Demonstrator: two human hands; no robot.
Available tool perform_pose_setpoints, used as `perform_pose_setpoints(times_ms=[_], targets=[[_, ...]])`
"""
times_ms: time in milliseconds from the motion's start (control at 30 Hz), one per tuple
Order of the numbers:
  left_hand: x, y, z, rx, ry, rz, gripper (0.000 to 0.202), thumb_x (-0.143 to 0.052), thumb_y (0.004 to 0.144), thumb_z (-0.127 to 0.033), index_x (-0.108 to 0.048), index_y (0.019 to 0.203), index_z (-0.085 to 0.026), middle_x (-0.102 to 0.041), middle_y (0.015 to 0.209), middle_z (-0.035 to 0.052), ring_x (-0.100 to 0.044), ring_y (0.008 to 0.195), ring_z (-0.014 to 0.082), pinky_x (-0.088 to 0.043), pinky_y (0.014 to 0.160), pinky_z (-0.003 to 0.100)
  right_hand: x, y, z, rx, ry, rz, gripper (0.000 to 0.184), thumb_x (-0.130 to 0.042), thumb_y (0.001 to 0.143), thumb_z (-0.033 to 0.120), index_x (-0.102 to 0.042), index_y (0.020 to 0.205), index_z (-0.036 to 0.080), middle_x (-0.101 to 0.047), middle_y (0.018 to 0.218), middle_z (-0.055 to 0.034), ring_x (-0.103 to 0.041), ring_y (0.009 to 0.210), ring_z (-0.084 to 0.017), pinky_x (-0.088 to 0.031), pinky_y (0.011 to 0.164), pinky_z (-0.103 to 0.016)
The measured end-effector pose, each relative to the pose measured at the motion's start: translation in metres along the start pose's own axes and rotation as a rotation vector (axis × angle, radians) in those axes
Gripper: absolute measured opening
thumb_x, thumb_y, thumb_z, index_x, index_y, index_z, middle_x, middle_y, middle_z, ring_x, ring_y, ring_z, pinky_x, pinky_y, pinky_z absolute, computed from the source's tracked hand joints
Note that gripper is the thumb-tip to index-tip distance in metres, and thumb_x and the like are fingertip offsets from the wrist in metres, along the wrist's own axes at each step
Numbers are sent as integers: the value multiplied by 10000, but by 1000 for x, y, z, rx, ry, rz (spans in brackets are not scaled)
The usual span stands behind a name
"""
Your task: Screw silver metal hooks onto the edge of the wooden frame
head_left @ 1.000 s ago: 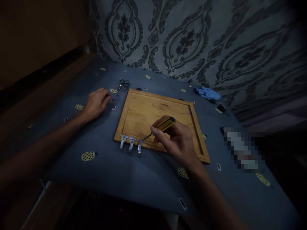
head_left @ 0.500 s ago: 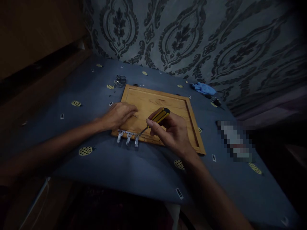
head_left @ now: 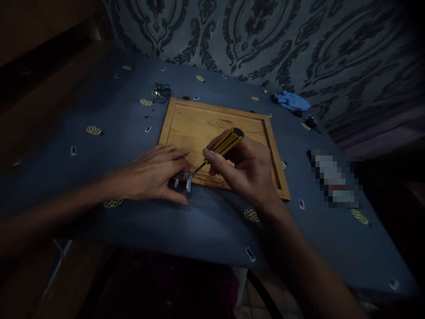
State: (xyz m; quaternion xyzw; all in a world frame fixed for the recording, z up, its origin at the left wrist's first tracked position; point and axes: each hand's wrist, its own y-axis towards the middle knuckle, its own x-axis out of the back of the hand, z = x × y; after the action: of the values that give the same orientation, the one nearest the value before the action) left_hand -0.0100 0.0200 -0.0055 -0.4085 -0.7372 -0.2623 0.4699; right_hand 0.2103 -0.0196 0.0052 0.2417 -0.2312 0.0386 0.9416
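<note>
A wooden board with a raised rim lies on a blue patterned cloth. Small metal hooks hang off its near edge. My right hand is closed round a yellow-and-black screwdriver, whose tip points at the hooks. My left hand rests over the board's near left corner, fingers closed on a small screw and covering some of the hooks.
A cluster of metal parts lies beyond the board's far left corner. A blue rag and a small dark item sit at the far right by the patterned wall. A blurred-out object lies to the right.
My left hand came from the cloth at the left onto the board's near left corner, over the hooks, with a screw in its fingers. The right hand kept the screwdriver at the hooks.
</note>
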Motion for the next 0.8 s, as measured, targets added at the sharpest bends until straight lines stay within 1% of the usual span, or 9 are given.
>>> perform_pose_setpoints(times_ms=[100,233,333,467,567,667,733,800], targets=[[-8,0,-2,4,10,-22,574,-683,838,-661,-656,1153,-182,-639,1172,87,-581,1105,275,-415,966,405,0,-1,1,14,-15,-2,216,-744,905,416,-649,865,226,-601,722,11,-596,630,-145,-480,551,-290],[-13,1,-6,48,19,-37,532,-716,833,-621,-678,1130,-182,-661,1155,83,-592,1125,288,-435,986,432,0,-3,2,23,-18,-9,174,-747,906,380,-650,872,240,-607,756,9,-604,645,-149,-498,570,-304],[-14,2,-7,62,21,-60,497,-705,854,-596,-681,1122,-179,-672,1161,91,-604,1129,297,-455,985,452,-1,-3,2,37,-15,-17,156,-751,903,364,-653,875,246,-615,767,7,-607,657,-155,-517,590,-317],[-16,1,-7,49,3,-72,453,-690,880,-557,-680,1095,-158,-669,1202,111,-617,1121,296,-484,966,456,0,-3,3,43,-36,-21,160,-730,919,379,-646,861,255,-617,734,10,-606,653,-164,-535,598,-331],[-16,1,-7,42,-2,-72,430,-693,885,-532,-680,1098,-159,-672,1181,102,-625,1090,287,-492,943,451,2,-4,5,39,-56,-21,164,-732,918,369,-639,846,255,-620,735,12,-603,644,-159,-541,600,-333],[-16,2,-7,34,7,-74,437,-696,887,-522,-671,1123,-156,-670,1147,95,-623,1060,281,-488,911,437,1,-4,6,22,-19,-14,145,-737,913,350,-645,858,252,-642,777,7,-621,663,-158,-551,606,-331],[-17,2,-7,25,15,-88,441,-701,882,-530,-666,1103,-150,-666,1093,85,-615,1030,275,-481,876,420,0,-2,6,-16,24,-48,125,-729,917,325,-649,860,248,-647,783,13,-627,648,-147,-550,592,-318],[-18,2,-6,10,20,-109,436,-700,880,-542,-661,1070,-152,-652,1018,65,-605,986,262,-468,844,402,0,2,1,-70,80,-145,118,-720,920,307,-643,858,244,-640,769,27,-607,582,-120,-528,545,-291]])
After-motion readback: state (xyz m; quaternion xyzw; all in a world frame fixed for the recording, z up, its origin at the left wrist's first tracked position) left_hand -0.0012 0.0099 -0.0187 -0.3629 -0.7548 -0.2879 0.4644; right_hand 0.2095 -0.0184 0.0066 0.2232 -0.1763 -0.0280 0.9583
